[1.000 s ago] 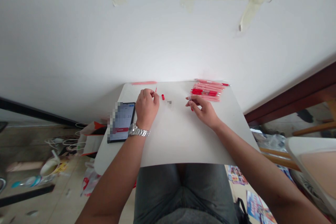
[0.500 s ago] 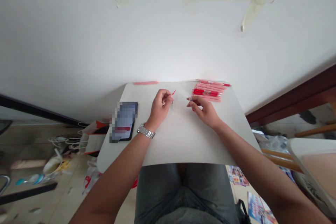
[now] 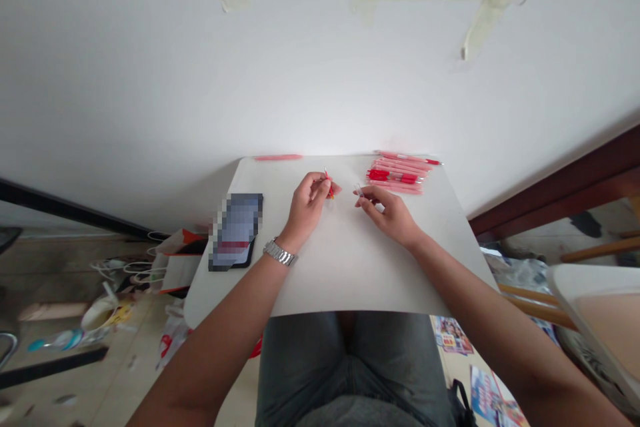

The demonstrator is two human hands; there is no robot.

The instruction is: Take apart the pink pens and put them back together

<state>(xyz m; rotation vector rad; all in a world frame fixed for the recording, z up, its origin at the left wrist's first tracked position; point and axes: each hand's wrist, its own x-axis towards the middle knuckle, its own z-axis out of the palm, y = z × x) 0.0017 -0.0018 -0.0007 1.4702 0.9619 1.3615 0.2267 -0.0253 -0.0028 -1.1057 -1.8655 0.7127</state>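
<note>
My left hand [image 3: 306, 205], with a metal watch [image 3: 281, 251] on its wrist, is closed in a pinch around a thin red pen part [image 3: 329, 181]. A silvery point sticks up from this part, and its lower end shows below my fingertips. Across a small gap, my right hand [image 3: 390, 212] pinches a small clear plastic tube [image 3: 359, 191], its far end hidden by the fingers. Just beyond the right hand lies a pile of pink and red pens [image 3: 399, 172]. Both hands are above the white table [image 3: 345, 267].
A single pink pen-like stick [image 3: 278, 157] lies along the table's back edge, by the wall. A phone [image 3: 237, 227] with a blurred screen rests at the left. Bags [image 3: 183, 260] and a bottle [image 3: 60, 340] are on the floor at left; a white-edged surface [image 3: 595, 293] stands at right.
The red part in my left hand has turned: a silvery point now faces up where a red tip showed before. My right hand has barely shifted, the clear tube still pinched.
</note>
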